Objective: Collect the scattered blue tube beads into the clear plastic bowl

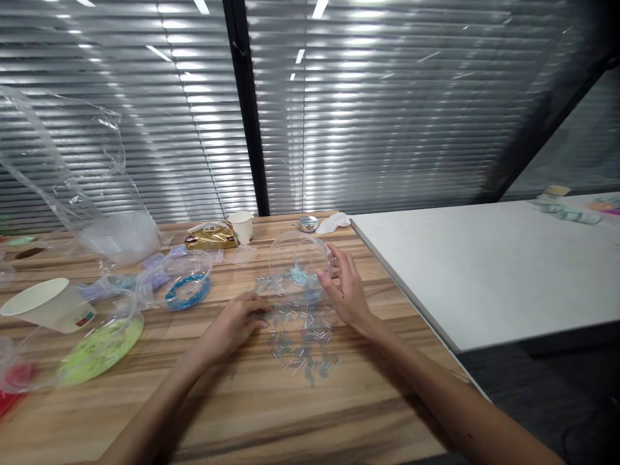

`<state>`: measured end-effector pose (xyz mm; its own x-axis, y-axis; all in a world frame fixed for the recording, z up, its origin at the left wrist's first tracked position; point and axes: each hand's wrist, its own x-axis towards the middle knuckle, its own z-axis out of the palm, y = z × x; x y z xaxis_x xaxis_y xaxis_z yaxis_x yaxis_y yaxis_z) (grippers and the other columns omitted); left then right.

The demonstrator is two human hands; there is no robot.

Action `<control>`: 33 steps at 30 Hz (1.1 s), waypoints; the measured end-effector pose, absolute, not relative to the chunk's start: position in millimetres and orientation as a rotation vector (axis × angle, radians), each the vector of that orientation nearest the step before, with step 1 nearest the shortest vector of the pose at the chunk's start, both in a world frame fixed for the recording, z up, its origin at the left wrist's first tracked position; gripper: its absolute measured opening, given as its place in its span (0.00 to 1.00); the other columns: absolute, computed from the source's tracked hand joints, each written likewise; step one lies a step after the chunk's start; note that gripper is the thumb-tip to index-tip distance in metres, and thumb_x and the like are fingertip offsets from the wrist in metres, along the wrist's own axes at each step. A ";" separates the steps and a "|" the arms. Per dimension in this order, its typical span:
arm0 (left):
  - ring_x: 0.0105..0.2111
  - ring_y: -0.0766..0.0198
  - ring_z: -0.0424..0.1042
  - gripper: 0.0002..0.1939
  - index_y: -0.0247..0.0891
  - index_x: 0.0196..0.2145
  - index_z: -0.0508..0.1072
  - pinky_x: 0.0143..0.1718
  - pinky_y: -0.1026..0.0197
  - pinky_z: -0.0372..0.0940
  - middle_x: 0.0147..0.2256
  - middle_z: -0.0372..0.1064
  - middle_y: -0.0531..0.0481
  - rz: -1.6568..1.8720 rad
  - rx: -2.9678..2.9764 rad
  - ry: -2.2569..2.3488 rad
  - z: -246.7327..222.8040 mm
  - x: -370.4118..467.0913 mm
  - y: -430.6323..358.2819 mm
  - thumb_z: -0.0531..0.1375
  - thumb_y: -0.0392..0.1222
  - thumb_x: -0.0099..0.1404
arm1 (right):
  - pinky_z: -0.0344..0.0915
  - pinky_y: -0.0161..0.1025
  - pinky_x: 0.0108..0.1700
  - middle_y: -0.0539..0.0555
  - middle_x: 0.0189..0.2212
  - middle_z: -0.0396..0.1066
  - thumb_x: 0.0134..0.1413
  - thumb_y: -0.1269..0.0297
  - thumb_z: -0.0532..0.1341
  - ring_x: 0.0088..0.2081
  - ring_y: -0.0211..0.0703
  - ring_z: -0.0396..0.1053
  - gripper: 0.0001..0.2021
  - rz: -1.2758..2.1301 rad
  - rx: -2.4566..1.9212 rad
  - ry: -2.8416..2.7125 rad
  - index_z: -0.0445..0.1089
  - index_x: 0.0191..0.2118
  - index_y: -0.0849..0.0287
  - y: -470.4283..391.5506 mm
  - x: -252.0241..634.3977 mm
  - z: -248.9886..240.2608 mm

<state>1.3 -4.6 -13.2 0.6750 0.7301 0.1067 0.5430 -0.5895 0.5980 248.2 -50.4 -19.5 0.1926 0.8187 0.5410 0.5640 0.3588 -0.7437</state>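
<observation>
A clear round plastic tub (283,255) stands tilted on its side on the wooden table, its open mouth facing me. Pale-blue tube-like pieces (303,276) lie inside it. My right hand (346,284) grips the tub's right rim between thumb and fingers. In front of the tub, many more short clear-and-blue pieces (300,339) are scattered over the wood. At the left edge of this scatter rests my left hand (239,321), fingers bent and thumb apart from them. I see nothing held in it.
To the left are a clear tub with a blue ring of pieces (188,292), a tub with yellow-green contents (104,349), a tipped paper cup (48,305) and a large plastic bag (116,236). Behind stand a gold packet (211,237) and another cup (241,227). A white table (484,265) adjoins at right.
</observation>
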 end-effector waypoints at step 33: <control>0.36 0.59 0.68 0.05 0.39 0.32 0.72 0.38 0.60 0.60 0.33 0.69 0.49 0.609 2.592 0.957 -32.6 0.9 1.4 0.56 0.32 0.63 | 0.70 0.39 0.37 0.60 0.48 0.63 0.62 0.53 0.54 0.43 0.46 0.66 0.24 0.135 -1.082 -1.547 0.57 0.59 0.58 -47.4 246.1 -28.4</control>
<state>0.9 1.4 -32.6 0.6863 0.6709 0.2807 0.5386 -0.7283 0.4238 246.1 -47.4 -28.4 0.1137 0.6825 0.7220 0.5475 0.5634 -0.6187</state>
